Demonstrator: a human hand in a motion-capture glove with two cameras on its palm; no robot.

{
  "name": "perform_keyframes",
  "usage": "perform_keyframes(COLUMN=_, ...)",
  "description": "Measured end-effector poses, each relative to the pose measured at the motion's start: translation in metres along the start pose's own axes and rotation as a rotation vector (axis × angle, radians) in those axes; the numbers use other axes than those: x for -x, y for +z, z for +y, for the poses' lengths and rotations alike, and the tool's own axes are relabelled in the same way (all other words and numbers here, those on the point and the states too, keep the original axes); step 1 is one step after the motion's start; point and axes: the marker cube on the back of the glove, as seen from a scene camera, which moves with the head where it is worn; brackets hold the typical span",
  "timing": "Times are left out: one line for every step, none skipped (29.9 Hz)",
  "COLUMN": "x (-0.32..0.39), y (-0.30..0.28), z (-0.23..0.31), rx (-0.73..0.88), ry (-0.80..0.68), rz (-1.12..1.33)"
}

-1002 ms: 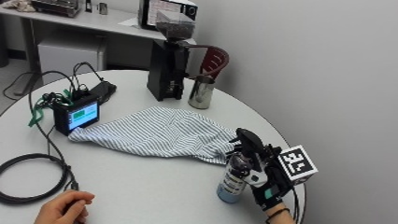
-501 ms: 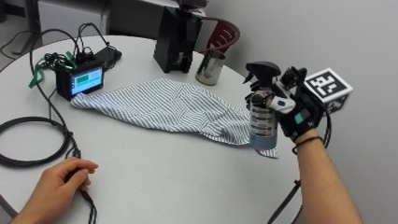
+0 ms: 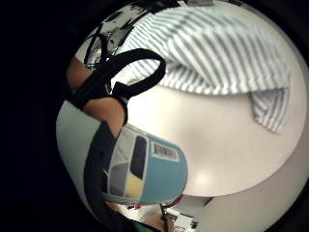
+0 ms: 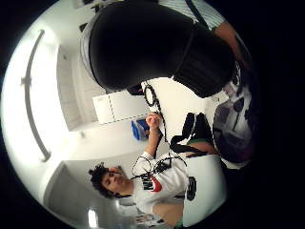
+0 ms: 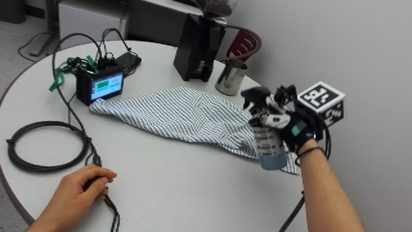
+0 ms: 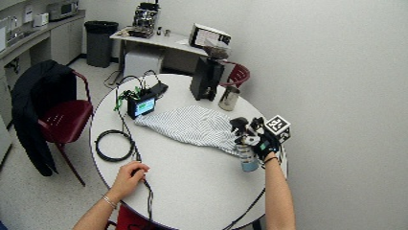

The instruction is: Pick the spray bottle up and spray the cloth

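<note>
My gloved right hand (image 5: 297, 129) grips a spray bottle (image 5: 267, 140) and holds it upright above the table, over the right end of the cloth. The bottle has a black trigger head (image 5: 256, 96) that points left toward the cloth, a grey label and a light blue base. The blue-and-white striped cloth (image 5: 183, 116) lies crumpled across the middle of the round white table (image 5: 186, 183). In the little finger side palm view the bottle's labelled body (image 3: 137, 169) is close to the palm, with the striped cloth (image 3: 217, 53) below it. The black trigger head (image 4: 143, 43) fills the thumb side palm view.
A black box with a lit screen (image 5: 101, 87) and cables sits at the cloth's left end. A metal cup (image 5: 229, 77) and a tall black machine (image 5: 198, 46) stand behind the cloth. A coiled black cable (image 5: 42, 145) lies at the left. The bare left hand (image 5: 80, 186) rests on a cable near the front edge.
The outside camera has shifted. The gloved hand has lifted the bottle off the table beside the cloth and now holds it above the cloth's right end.
</note>
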Motion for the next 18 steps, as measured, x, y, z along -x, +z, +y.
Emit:
perform_keyframes(x=0.015, y=-0.006, z=-0.002, rx=-0.011, ry=-0.024, rz=0.006)
perform_keyframes(x=0.028, y=-0.009, z=-0.002, rx=-0.018, ry=-0.044, rz=0.01)
perform_keyframes(x=0.035, y=-0.01, z=-0.003, rx=-0.022, ry=-0.056, rz=0.013)
perform_keyframes(x=0.036, y=-0.009, z=-0.003, rx=-0.023, ry=-0.056, rz=0.018)
perform_keyframes(x=0.031, y=-0.006, z=-0.004, rx=-0.022, ry=-0.045, rz=0.025)
perform_keyframes(x=0.02, y=-0.002, z=-0.004, rx=-0.018, ry=-0.025, rz=0.031)
perform_keyframes(x=0.006, y=0.004, z=-0.003, rx=-0.012, ry=-0.001, rz=0.031)
perform_keyframes(x=-0.009, y=0.01, z=-0.002, rx=-0.003, ry=0.022, rz=0.024)
perform_keyframes(x=-0.021, y=0.018, z=0.0, rx=0.007, ry=0.042, rz=0.011)
perform_keyframes(x=-0.031, y=0.024, z=0.003, rx=0.017, ry=0.057, rz=-0.005)
perform_keyframes(x=-0.037, y=0.03, z=0.006, rx=0.025, ry=0.067, rz=-0.02)
perform_keyframes(x=-0.04, y=0.033, z=0.008, rx=0.029, ry=0.072, rz=-0.031)
perform_keyframes(x=-0.039, y=0.033, z=0.01, rx=0.028, ry=0.071, rz=-0.037)
perform_keyframes(x=-0.035, y=0.03, z=0.011, rx=0.023, ry=0.064, rz=-0.038)
perform_keyframes(x=-0.029, y=0.025, z=0.01, rx=0.014, ry=0.051, rz=-0.036)
perform_keyframes(x=-0.021, y=0.018, z=0.009, rx=0.0, ry=0.033, rz=-0.033)
perform_keyframes(x=-0.01, y=0.011, z=0.009, rx=-0.015, ry=0.012, rz=-0.03)
perform_keyframes(x=0.001, y=0.006, z=0.008, rx=-0.029, ry=-0.008, rz=-0.028)
